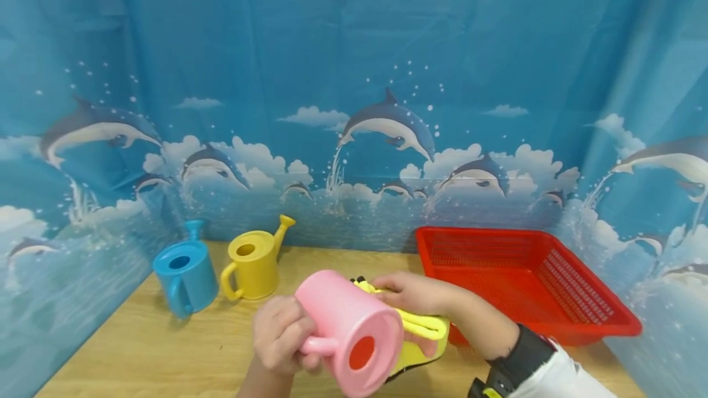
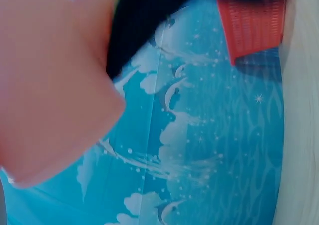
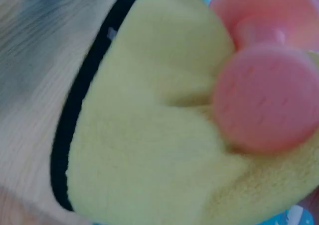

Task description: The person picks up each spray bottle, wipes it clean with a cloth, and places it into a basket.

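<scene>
In the head view a pink watering can is held tilted, its round top opening towards me. My left hand grips it by the handle. My right hand holds a yellow chenille wash mitt with black edging against the can's far side. Close up in the right wrist view, the can's pink sprinkler head presses against the soft yellow mitt and dents it. The can's blurred pink body fills the left of the left wrist view. Parts of my right hand's fingers are hidden.
A blue watering can and a yellow watering can stand upright on the wooden table at the left. A red plastic basket sits at the right. Behind hangs a blue dolphin-print curtain.
</scene>
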`<state>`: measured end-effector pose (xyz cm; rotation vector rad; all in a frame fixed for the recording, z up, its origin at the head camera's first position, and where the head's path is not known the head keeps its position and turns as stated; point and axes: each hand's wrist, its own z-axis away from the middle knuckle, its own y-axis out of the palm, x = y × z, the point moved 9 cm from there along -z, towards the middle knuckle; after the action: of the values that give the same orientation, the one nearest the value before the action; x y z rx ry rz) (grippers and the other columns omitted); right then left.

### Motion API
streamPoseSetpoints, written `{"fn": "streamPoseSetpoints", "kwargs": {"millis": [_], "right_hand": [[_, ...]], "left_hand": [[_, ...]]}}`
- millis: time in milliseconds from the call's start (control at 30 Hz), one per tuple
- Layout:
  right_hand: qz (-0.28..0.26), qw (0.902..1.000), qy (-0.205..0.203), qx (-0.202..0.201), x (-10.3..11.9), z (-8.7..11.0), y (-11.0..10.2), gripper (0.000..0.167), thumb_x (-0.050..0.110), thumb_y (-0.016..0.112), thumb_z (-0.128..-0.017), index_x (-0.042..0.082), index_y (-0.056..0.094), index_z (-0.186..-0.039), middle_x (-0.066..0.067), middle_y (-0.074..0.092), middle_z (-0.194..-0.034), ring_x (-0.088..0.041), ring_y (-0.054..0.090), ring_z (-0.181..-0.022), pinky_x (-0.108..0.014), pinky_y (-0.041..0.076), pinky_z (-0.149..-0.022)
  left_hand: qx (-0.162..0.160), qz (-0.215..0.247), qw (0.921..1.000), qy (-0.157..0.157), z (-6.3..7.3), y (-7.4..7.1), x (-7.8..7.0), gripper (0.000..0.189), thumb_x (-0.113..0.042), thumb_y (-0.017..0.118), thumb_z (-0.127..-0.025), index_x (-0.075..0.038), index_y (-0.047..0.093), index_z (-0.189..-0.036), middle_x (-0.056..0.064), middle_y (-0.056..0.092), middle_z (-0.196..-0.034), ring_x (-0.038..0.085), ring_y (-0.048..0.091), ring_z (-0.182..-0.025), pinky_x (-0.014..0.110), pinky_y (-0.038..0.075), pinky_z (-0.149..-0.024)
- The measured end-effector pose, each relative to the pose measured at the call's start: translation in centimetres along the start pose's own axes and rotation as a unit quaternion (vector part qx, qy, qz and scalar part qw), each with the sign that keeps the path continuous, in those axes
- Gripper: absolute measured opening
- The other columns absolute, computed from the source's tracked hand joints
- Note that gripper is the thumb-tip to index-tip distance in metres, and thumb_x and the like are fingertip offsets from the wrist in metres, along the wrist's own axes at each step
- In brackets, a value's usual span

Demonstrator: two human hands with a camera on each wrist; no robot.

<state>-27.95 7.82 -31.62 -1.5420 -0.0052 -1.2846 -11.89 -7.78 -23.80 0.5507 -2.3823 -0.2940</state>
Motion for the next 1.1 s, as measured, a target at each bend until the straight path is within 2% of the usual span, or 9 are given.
{"fn": "streamPoseSetpoints", "kwargs": {"millis": [133, 233, 400, 567, 667, 833, 933, 1033, 1100], "right_hand": [[0.018, 0.9994, -0.014, 0.027, 0.2, 1.2, -0.1, 0.018, 0.025, 0.052, -0.1, 0.024, 0.066, -0.113, 0.008, 0.065, -0.095, -0.009, 0.061, -0.082, -0.025, 0.052, -0.074], [0.064, 0.9964, -0.031, 0.045, 0.6, 2.2, -0.4, 0.021, 0.028, 0.055, -0.099, 0.023, 0.065, -0.117, 0.01, 0.066, -0.099, -0.003, 0.061, -0.083, -0.023, 0.052, -0.075], [0.137, 0.9861, -0.049, 0.079, 0.8, 3.6, -1.0, 0.024, 0.029, 0.057, -0.097, 0.02, 0.064, -0.119, 0.015, 0.065, -0.101, 0.003, 0.058, -0.08, -0.02, 0.051, -0.075], [0.161, 0.978, -0.076, 0.11, 0.6, 5.0, -1.2, 0.02, 0.029, 0.055, -0.098, 0.021, 0.065, -0.113, 0.016, 0.064, -0.098, 0.004, 0.057, -0.081, -0.019, 0.05, -0.075], [0.154, 0.979, -0.083, 0.105, 0.2, 5.8, -1.8, 0.023, 0.032, 0.052, -0.1, 0.021, 0.064, -0.116, 0.015, 0.064, -0.103, 0.004, 0.058, -0.087, -0.021, 0.05, -0.078], [0.111, 0.9922, -0.046, 0.035, -1.9, 7.5, -3.9, 0.031, 0.034, 0.051, -0.1, 0.016, 0.06, -0.124, 0.008, 0.063, -0.111, -0.001, 0.057, -0.096, -0.025, 0.049, -0.081], [0.043, 0.9988, -0.016, -0.018, -3.7, 8.8, -4.9, 0.036, 0.029, 0.049, -0.101, 0.01, 0.055, -0.131, -0.001, 0.064, -0.112, -0.005, 0.06, -0.095, -0.025, 0.05, -0.081], [-0.055, 0.9971, -0.018, -0.049, -4.9, 9.9, -5.1, 0.038, 0.023, 0.045, -0.103, 0.002, 0.048, -0.135, -0.009, 0.065, -0.104, -0.01, 0.065, -0.084, -0.026, 0.054, -0.076], [-0.13, 0.9895, -0.039, -0.049, -5.2, 10.5, -4.9, 0.037, 0.018, 0.04, -0.105, -0.001, 0.045, -0.135, -0.012, 0.066, -0.098, -0.014, 0.068, -0.078, -0.03, 0.057, -0.072]], "left_hand": [[-0.032, 0.011, 0.9994, -0.009, 0.0, -0.4, 0.8, 0.048, -0.022, 0.049, -0.099, -0.004, 0.041, -0.055, 0.0, 0.031, -0.045, 0.007, 0.023, -0.04, 0.014, 0.019, -0.042], [-0.038, 0.01, 0.9991, -0.017, -0.1, -0.6, 1.1, 0.05, -0.023, 0.049, -0.1, -0.004, 0.04, -0.054, 0.0, 0.03, -0.044, 0.006, 0.021, -0.039, 0.013, 0.018, -0.042], [-0.05, 0.017, 0.9984, -0.02, -0.1, -0.8, 1.4, 0.05, -0.023, 0.049, -0.099, -0.004, 0.04, -0.054, -0.001, 0.028, -0.043, 0.005, 0.019, -0.04, 0.012, 0.016, -0.043], [-0.051, 0.049, 0.9974, -0.01, -0.3, -0.5, 1.2, 0.048, -0.021, 0.049, -0.099, -0.004, 0.04, -0.054, -0.003, 0.027, -0.043, 0.003, 0.018, -0.04, 0.011, 0.015, -0.044], [-0.042, 0.057, 0.9972, -0.023, -0.3, -0.4, 1.2, 0.049, -0.019, 0.048, -0.099, -0.004, 0.039, -0.054, -0.002, 0.028, -0.043, 0.004, 0.019, -0.04, 0.011, 0.016, -0.045], [-0.007, 0.048, 0.9949, -0.088, 0.6, -0.5, 2.3, 0.053, -0.02, 0.049, -0.101, -0.003, 0.039, -0.051, 0.0, 0.03, -0.043, 0.007, 0.021, -0.039, 0.012, 0.015, -0.043], [0.013, 0.029, 0.9928, -0.116, 1.7, -0.7, 3.0, 0.057, -0.023, 0.05, -0.101, -0.003, 0.039, -0.049, 0.0, 0.03, -0.044, 0.008, 0.022, -0.038, 0.013, 0.015, -0.041], [0.03, 0.001, 0.9908, -0.132, 2.7, -0.8, 3.5, 0.058, -0.027, 0.051, -0.101, -0.004, 0.039, -0.049, 0.0, 0.029, -0.045, 0.008, 0.022, -0.039, 0.014, 0.015, -0.041], [0.036, -0.012, 0.9889, -0.143, 3.2, -0.9, 3.7, 0.058, -0.029, 0.051, -0.101, -0.004, 0.04, -0.049, 0.0, 0.029, -0.045, 0.009, 0.022, -0.039, 0.014, 0.015, -0.04]]}}
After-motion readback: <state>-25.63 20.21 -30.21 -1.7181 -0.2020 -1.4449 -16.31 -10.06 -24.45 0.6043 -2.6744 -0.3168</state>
